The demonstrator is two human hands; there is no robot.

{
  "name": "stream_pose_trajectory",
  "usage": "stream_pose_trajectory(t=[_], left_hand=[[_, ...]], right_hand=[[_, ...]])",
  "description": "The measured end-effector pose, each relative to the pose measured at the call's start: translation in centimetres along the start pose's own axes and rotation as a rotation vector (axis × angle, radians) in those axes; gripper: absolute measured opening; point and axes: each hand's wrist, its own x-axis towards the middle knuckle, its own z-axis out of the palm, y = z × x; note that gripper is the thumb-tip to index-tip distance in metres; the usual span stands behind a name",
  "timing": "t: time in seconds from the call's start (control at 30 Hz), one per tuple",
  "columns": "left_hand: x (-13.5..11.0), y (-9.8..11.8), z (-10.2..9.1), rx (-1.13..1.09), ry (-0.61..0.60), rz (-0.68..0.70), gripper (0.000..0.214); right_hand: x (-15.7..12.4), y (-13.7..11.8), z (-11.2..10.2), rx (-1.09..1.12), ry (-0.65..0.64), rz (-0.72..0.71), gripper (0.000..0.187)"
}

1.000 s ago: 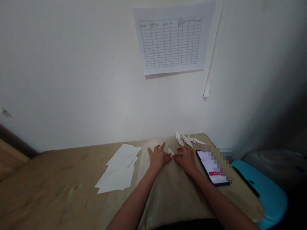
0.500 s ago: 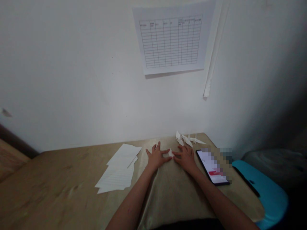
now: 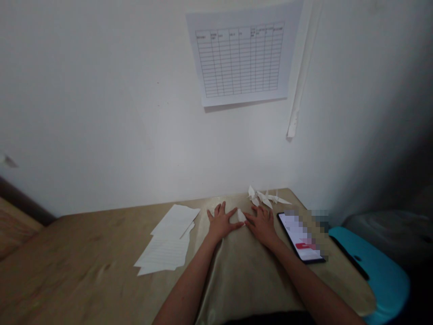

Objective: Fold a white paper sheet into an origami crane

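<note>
A small folded piece of white paper (image 3: 241, 216) lies on the table between my hands. My left hand (image 3: 221, 222) rests with its fingers spread wide; its thumb touches the paper's lower edge and its index finger is near the upper left. From the other side, my right hand (image 3: 263, 223) has its index finger and thumb close together at the paper's right edge, the other fingers bent. Just beyond the right hand sit several folded white paper cranes (image 3: 264, 198), close together by the wall.
Loose sheets of lined paper (image 3: 172, 239) overlap left of my left hand. A phone (image 3: 297, 239) with a lit screen lies right of my right forearm. A turquoise chair (image 3: 382, 271) stands past the table's right edge. A printed table sheet (image 3: 241, 58) hangs on the wall.
More of the folded paper shows between my fingers, as the left index finger has shifted off it. Both hands stay in nearly the same place, and the view has moved slightly.
</note>
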Motion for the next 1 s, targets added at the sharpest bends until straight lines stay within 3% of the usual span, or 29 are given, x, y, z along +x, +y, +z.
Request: stream_pose_trajectory(t=[0.43,0.7,1.0], left_hand=[[0.0,-0.2,0.0,-0.065,0.066,0.065,0.068],[-0.1,-0.1,0.2,-0.111,0.194,0.172,0.071],[-0.3,0.1,0.1,-0.127,0.225,0.216,0.070]], right_hand=[[0.5,1.1,0.8,0.206,0.173,-0.044,0.015],[0.7,1.6,1.5,0.289,0.252,-0.093,0.019],[0.7,1.6,1.5,0.347,0.271,-0.113,0.008]])
